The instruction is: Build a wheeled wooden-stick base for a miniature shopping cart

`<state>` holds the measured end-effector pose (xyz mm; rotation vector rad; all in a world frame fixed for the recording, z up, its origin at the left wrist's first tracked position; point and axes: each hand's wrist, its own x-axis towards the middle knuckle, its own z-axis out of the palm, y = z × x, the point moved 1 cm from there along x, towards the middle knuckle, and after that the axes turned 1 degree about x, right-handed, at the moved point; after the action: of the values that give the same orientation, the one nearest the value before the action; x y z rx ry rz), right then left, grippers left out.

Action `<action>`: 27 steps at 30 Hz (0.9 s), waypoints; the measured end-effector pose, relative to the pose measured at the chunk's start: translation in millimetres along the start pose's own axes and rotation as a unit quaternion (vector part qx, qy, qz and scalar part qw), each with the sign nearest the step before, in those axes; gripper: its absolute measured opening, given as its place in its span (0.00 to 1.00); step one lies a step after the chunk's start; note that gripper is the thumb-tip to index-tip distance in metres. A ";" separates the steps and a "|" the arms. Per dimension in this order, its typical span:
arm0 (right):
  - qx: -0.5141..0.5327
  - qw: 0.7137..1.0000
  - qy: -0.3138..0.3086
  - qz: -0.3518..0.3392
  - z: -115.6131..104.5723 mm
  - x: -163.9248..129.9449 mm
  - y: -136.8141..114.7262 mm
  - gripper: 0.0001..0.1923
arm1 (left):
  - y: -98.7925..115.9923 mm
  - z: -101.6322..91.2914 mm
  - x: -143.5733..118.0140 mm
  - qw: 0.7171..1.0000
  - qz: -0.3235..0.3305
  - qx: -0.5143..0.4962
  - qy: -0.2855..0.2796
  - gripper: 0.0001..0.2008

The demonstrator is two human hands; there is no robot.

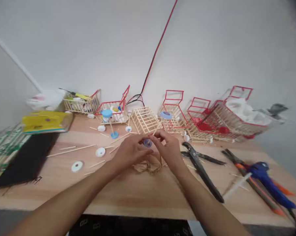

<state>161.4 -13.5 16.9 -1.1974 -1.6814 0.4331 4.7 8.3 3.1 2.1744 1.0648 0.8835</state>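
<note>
Work in hand: a thin stick (158,126) is held slantwise over the middle of the counter (138,200), just on the near side of the baskets. A blue cap (166,115) is seen at its far, upper end; a purple cap (147,143) is seen at its near, lower end. Purple cap is pinched in the grip of the left hand (132,149); stick is pinched close to that cap in the grip of the right hand (169,147). Both grips are closed, neither is empty. Whether the purple cap is firmly fixed cannot be told: partly hidden, blurred.

Progress, as judged: 1 capped stick (111,125) looks finished, stood to the left with a blue cap at each of its 2 ends. Held piece is judged nearly complete, the join at the purple cap probably being the part left. Loose white caps (100,152) and loose sticks (71,150) are left unused, scattered on the left. Plain basket (145,120) is set just beyond the hands; no red trim is seen on it. Red-trimmed baskets (239,121) are lined up at the far side, left and right. Black pliers (204,172) and blue glue gun (273,186) are laid right, untouched.
</note>
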 end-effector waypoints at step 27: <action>0.001 1.000 0.000 0.010 0.8 0.0 3.8 0.08 | -4.9 1.9 1.6 0.999 -0.001 0.036 0.016 0.17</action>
<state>162.7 -11.5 13.8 -1.2142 -1.6707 0.4474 4.6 11.8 -1.1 2.2232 1.1304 0.8951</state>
